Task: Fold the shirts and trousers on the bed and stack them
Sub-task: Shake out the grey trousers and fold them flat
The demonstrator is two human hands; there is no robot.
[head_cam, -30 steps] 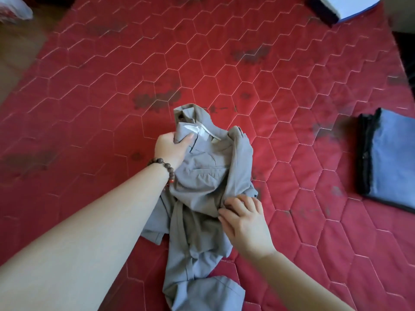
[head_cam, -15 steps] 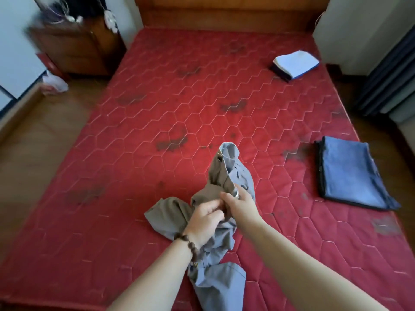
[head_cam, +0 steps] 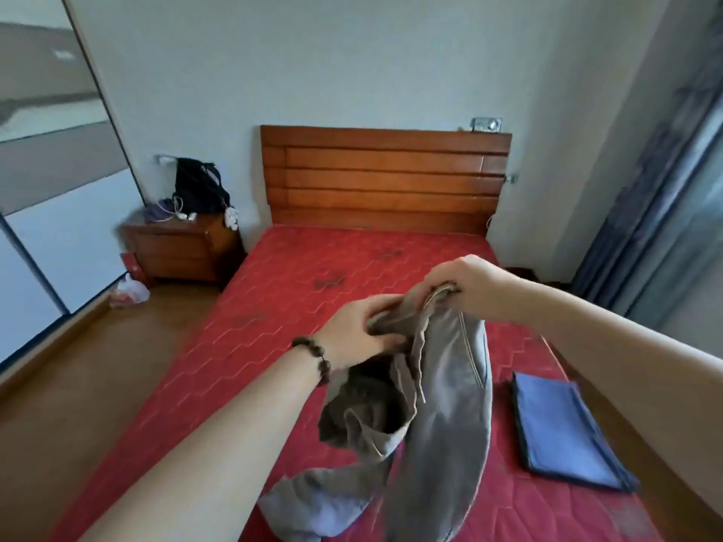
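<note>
Grey trousers (head_cam: 442, 404) held up in the air above the red mattress (head_cam: 281, 291), gripped at the top edge by both hands. Right hand (head_cam: 469, 285) raised higher, fingers curled over a bunched corner of the waistband, pinching it. Left hand (head_cam: 358, 336) lower and a little to the left, fingers and thumb closed on a fold of the same cloth; hands close to each other but not touching. Dark beaded bracelet (head_cam: 315, 356) around the left wrist. Fabric hanging down between the forearms in loose twisted folds, a darker crumpled mass below the left hand, one longer leg drooping toward the lower edge of the picture. Cannot tell whether the lowest part touches the bed.

Folded blue garment (head_cam: 563, 428) lying flat on the mattress to the right of the trousers, near the right edge of the bed, apart from the hanging cloth. Mattress quilted in a hexagon pattern with several dark smudges.

Wooden slatted headboard (head_cam: 385, 176) against the far wall, a small grey object on its top right corner, too blurred to name. Wooden nightstand (head_cam: 180, 248) left of the bed, a black bag (head_cam: 197, 185) and some cables on top. White plastic bag (head_cam: 129, 293) on the wooden floor beside the nightstand. Blue-grey curtain (head_cam: 661, 181) on the right.
</note>
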